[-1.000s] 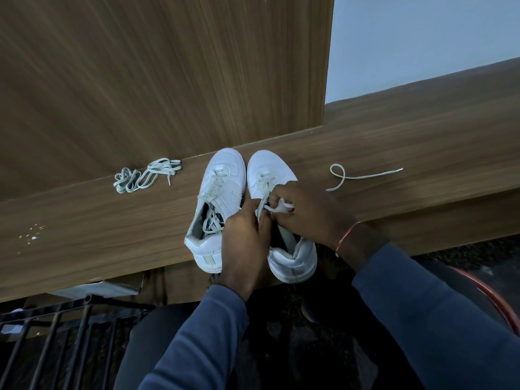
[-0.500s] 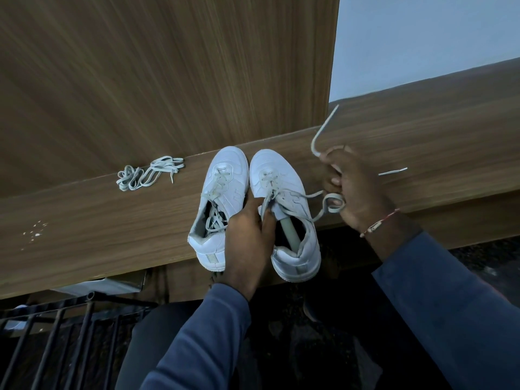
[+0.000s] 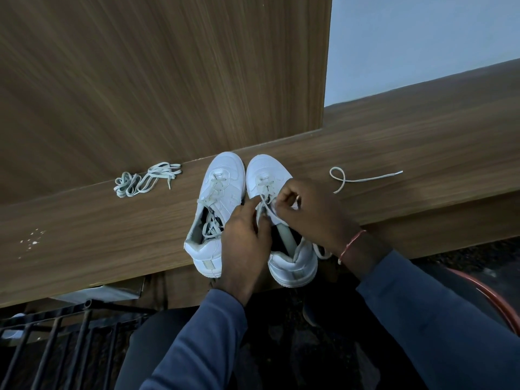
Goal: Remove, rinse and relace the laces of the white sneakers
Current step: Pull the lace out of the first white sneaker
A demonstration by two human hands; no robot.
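Two white sneakers stand side by side on a wooden ledge [image 3: 84,235], toes away from me. The left sneaker [image 3: 216,204] is laced loosely. Over the right sneaker [image 3: 267,173] both my hands work at its lace [image 3: 263,202]. My left hand [image 3: 244,237] holds the shoe's inner side and pinches the lace near the eyelets. My right hand [image 3: 312,212] pinches the same lace from the right, covering the shoe's outer side. The lace's far end [image 3: 363,178] trails in a loop on the ledge to the right.
A bundled spare lace [image 3: 146,180] lies on the ledge to the left of the shoes. A wooden panel [image 3: 168,80] rises behind. Black metal bars [image 3: 56,342] are low left, and a red-rimmed dark object [image 3: 495,302] sits low right.
My right hand, which had pulled the lace up and out to the right, has come back down onto the right sneaker. The lace end lies on the ledge again.
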